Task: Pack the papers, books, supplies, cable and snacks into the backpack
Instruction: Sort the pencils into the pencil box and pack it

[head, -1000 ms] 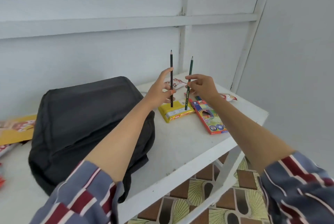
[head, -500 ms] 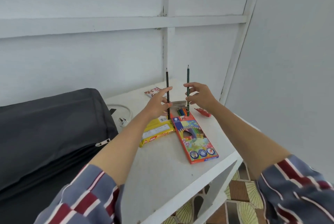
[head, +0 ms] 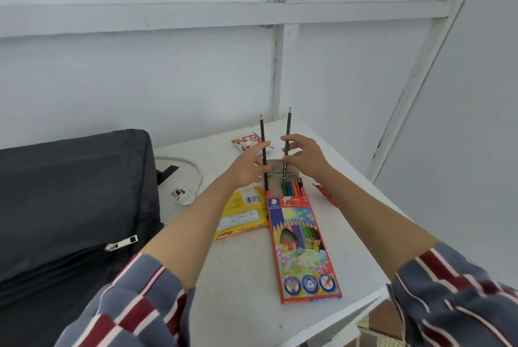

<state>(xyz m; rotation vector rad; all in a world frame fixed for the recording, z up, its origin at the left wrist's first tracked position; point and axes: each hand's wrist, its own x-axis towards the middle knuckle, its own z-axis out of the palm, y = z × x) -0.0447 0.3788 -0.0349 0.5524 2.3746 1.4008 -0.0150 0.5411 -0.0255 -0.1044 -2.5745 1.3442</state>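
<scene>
My left hand pinches a black pencil upright, tip up. A dark green pencil stands upright in my right hand, pinched the same way. Both pencils' lower ends are at the open top of a red coloured-pencil box lying on the white table, where several coloured pencils show. The black backpack lies at the left with a silver zipper pull. A yellow snack pack lies between the backpack and the box.
A white cable with plug curls beside the backpack. A red-and-white snack packet lies at the back, and a red wrapper to the right of the box. The table's front edge and right edge are close; walls enclose the corner.
The view has shifted right and closer to the pencil box. Both hands have carried the upright pencils from over the yellow pack to the box's open top.
</scene>
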